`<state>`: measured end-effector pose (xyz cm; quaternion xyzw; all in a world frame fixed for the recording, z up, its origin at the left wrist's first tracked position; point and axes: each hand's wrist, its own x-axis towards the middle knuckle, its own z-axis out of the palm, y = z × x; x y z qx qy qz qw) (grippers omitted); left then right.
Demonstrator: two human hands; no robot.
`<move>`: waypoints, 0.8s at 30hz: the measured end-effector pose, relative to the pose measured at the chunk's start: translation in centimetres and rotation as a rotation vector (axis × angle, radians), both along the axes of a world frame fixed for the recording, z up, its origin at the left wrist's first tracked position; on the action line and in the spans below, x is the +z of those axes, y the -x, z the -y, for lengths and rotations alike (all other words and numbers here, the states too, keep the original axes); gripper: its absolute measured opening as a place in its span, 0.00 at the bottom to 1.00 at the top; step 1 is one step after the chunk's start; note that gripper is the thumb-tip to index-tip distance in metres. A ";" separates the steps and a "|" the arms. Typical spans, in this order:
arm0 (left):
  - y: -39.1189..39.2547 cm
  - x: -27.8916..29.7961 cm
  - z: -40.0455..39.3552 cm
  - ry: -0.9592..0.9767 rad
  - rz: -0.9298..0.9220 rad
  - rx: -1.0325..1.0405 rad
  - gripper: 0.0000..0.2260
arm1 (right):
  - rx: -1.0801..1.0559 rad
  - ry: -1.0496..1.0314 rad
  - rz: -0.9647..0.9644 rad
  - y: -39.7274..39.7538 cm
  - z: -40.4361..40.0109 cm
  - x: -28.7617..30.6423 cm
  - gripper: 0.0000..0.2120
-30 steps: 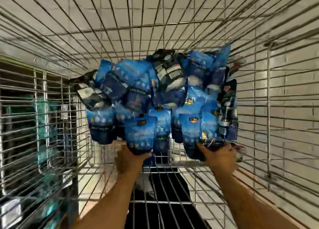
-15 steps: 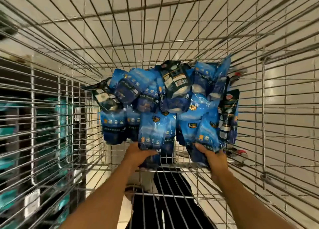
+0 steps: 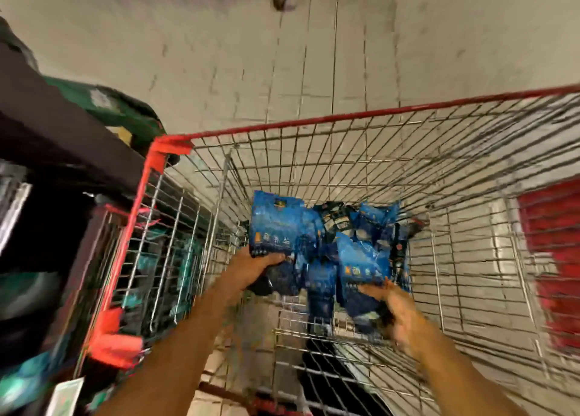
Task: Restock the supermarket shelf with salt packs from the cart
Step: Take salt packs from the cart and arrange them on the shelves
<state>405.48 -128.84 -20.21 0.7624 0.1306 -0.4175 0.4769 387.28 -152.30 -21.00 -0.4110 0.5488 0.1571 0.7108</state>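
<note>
I look down into a red-rimmed wire cart (image 3: 314, 122) with a heap of blue salt packs (image 3: 367, 227) in it. My left hand (image 3: 255, 266) grips one blue pack (image 3: 276, 224) by its lower edge, lifted above the heap. My blurred right hand (image 3: 395, 309) grasps another pack (image 3: 361, 271). Dark shelving (image 3: 47, 152) stands on the left.

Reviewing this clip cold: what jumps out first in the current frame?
The heap of bright blue salt packs at the bottom of the wire cart draws the eye first, set off by the cart's red rim. Both bare hands reach into it: the left hand grips one pack's lower edge, the right hand grips another, though it is blurred. A dark shelf stands to the cart's left.
</note>
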 end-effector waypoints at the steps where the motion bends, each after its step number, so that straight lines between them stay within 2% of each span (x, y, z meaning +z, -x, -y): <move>1: 0.2 2.1 -0.6 0.024 0.027 0.054 0.14 | 0.013 -0.016 0.030 -0.1 -0.5 1.7 0.24; 4: 1.0 8.5 -2.4 0.132 0.101 0.188 0.13 | -0.011 -0.024 0.155 -0.6 -1.9 6.6 0.24; 6: 2.0 12.1 -4.3 0.240 0.159 0.237 0.19 | -0.014 -0.024 0.253 -1.3 -3.1 9.7 0.27; 9: 3.6 17.4 -8.0 0.346 0.272 0.292 0.31 | -0.036 -0.031 0.400 -2.2 -5.8 14.8 0.24; 13: 5.6 24.2 -14.1 0.337 0.491 0.356 0.29 | 0.082 0.081 0.612 -3.3 -10.5 21.6 0.43; 14: 6.1 25.9 -15.8 0.354 0.546 0.375 0.28 | 0.102 0.111 0.667 -4.0 -12.0 23.4 0.43; 18: 8.6 32.4 -22.2 0.344 0.732 0.481 0.25 | 0.193 0.209 0.858 -6.4 -18.3 29.2 0.31; 24: 13.7 41.4 -30.9 0.239 1.001 0.607 0.21 | 0.383 0.116 1.119 -8.5 -28.6 37.3 0.18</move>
